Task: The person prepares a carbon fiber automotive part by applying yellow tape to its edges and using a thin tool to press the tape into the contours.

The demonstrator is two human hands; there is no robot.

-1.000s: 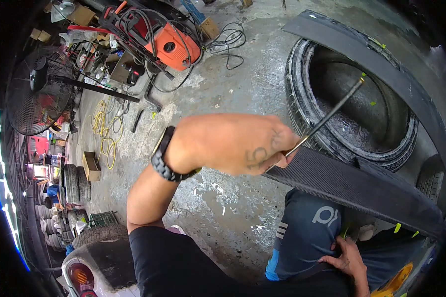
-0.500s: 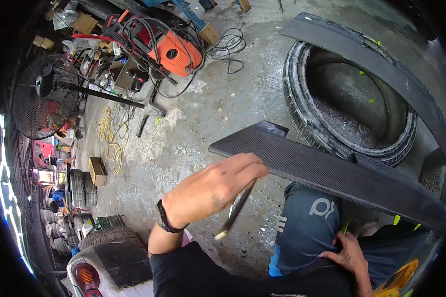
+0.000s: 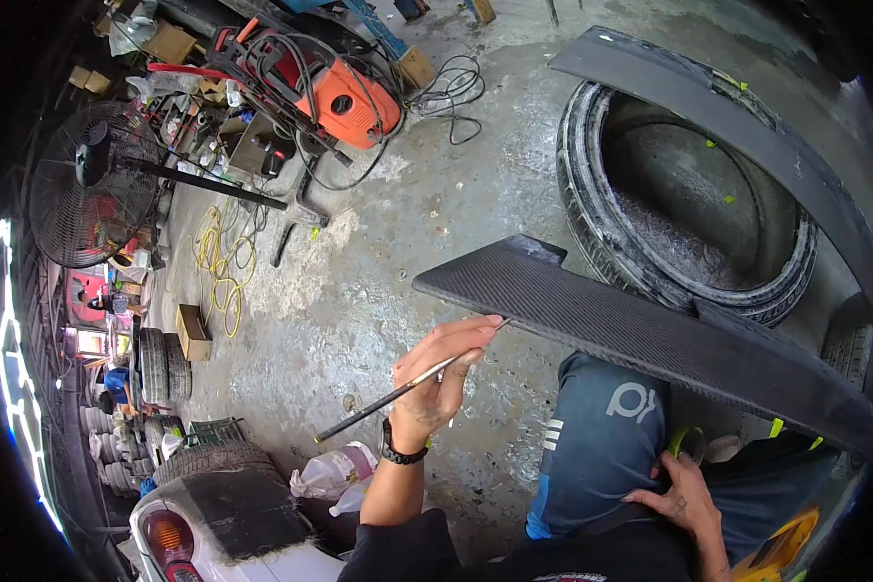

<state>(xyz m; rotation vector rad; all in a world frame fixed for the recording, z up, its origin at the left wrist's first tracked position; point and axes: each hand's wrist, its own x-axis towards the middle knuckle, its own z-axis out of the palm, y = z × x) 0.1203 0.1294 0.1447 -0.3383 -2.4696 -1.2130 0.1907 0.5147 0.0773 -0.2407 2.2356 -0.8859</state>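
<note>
My left hand (image 3: 425, 400), a dark watch (image 3: 394, 448) on its wrist, pinches a slender dark tool (image 3: 378, 402) between thumb and fingers. The tool slants across my palm, its gold-coloured butt pointing down and left, while its other end meets the near edge of a long black panel (image 3: 611, 330) with a woven, carbon-like surface. That panel stretches from the centre of the view to the lower right, above my knee in blue trousers (image 3: 601, 446). My right hand (image 3: 687, 500) rests on my thigh, fingers curled beside a bright green roll (image 3: 690, 442) (whether I actually grip it, I cannot tell). Beyond the panel, a large scuffed tyre (image 3: 582, 184) lies on its side on the grey floor (image 3: 436, 233), with a second dark panel (image 3: 747, 116) reaching across its far side. Farther off, to the upper left, stand an orange machine (image 3: 344, 102) wrapped in black hose and a pedestal fan (image 3: 97, 184).
</note>
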